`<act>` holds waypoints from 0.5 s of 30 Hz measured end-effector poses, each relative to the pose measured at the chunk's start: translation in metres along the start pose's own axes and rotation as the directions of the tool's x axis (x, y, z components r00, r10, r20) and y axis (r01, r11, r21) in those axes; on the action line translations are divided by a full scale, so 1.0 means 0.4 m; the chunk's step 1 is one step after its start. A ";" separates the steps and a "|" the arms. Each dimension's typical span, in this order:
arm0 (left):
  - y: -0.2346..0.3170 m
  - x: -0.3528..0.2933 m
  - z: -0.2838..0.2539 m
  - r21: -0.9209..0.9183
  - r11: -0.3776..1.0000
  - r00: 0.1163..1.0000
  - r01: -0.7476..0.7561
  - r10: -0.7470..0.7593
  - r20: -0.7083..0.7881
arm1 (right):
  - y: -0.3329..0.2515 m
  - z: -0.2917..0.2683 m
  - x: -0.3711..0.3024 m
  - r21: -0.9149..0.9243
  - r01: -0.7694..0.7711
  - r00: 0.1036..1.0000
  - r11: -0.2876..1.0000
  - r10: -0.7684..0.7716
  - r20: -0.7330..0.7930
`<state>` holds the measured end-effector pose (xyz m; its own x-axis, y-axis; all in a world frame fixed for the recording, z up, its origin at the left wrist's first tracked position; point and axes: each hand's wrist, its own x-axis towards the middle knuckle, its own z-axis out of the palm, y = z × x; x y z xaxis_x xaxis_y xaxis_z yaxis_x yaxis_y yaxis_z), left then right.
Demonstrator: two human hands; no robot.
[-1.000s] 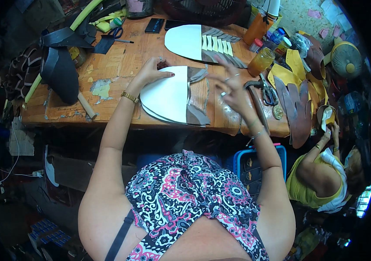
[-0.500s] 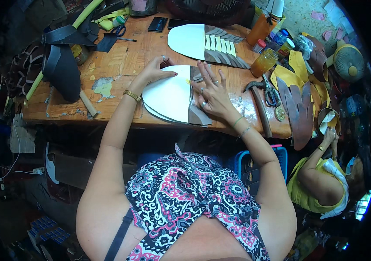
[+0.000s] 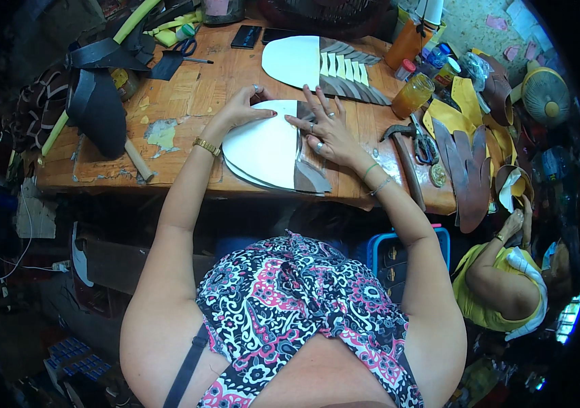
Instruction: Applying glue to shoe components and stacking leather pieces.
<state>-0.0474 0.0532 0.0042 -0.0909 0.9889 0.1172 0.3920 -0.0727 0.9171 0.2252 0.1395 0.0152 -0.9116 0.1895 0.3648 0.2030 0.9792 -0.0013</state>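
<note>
In front of me lies a fanned stack of white shoe-shaped pieces (image 3: 257,149) with rounded left ends and brown leather-like parts along the right. My left hand (image 3: 239,111) grips its far left edge, thumb on top and fingers bent beyond the rim. Over the brown parts my right hand (image 3: 330,132) has its fingers spread, the index tip touching near where white meets brown. Behind it is a second fanned stack (image 3: 291,62), with pale yellow patches showing between its brown parts.
Right of the stacks are a hammer (image 3: 405,160), scissors (image 3: 426,143), an amber jar (image 3: 412,95) and leather pieces (image 3: 470,170). At left stand a dark shoe form (image 3: 96,112) and a wooden handle (image 3: 138,162). Another person in yellow (image 3: 501,282) works at the far right.
My right hand has shifted slightly up, its index finger now stretched left toward the white part. The small yellow bit near that finger no longer shows. My left hand stays at the edge.
</note>
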 end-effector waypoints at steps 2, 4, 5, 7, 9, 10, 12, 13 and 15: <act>0.009 -0.001 0.003 0.020 1.000 1.000 0.009 -0.009 -0.004 | 0.016 0.007 -0.023 0.206 -0.076 0.995 0.975 0.062 0.076; 0.002 0.000 0.002 0.029 1.000 1.000 0.010 -0.010 -0.008 | 0.021 0.014 -0.046 0.266 -0.082 0.994 0.961 0.058 0.095; -0.001 0.001 0.001 0.038 0.999 1.000 0.010 -0.010 -0.010 | 0.021 0.019 -0.059 0.323 -0.090 0.992 0.942 0.055 0.115; -0.005 0.001 0.000 0.028 1.000 1.000 0.007 -0.007 -0.011 | -0.014 0.002 -0.076 0.335 -0.132 0.985 0.933 0.085 0.153; -0.007 0.003 0.001 0.019 1.000 1.000 0.001 -0.001 -0.008 | -0.059 -0.020 -0.094 0.323 -0.189 0.971 0.928 0.128 0.200; -0.012 0.004 0.001 0.028 1.000 1.000 -0.014 0.014 -0.011 | -0.083 -0.029 -0.100 0.323 -0.190 0.971 0.927 0.130 0.200; -0.019 0.006 0.001 0.038 0.999 1.000 -0.028 0.028 -0.014 | -0.127 -0.043 -0.109 0.287 -0.160 0.978 0.944 0.114 0.172; -0.021 0.005 0.000 0.044 0.999 1.000 -0.028 0.028 -0.012 | -0.139 -0.039 -0.117 0.242 -0.123 0.983 0.962 0.085 0.163; -0.023 0.005 -0.001 0.051 0.998 1.000 -0.028 0.029 -0.010 | -0.146 -0.051 -0.122 0.243 -0.088 0.986 0.966 0.049 0.162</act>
<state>-0.0515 0.0560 -0.0037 -0.0890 0.9851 0.1473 0.4407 -0.0937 0.8927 0.2650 0.0716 0.0163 -0.9464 0.2465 0.2088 0.1893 0.9469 -0.2597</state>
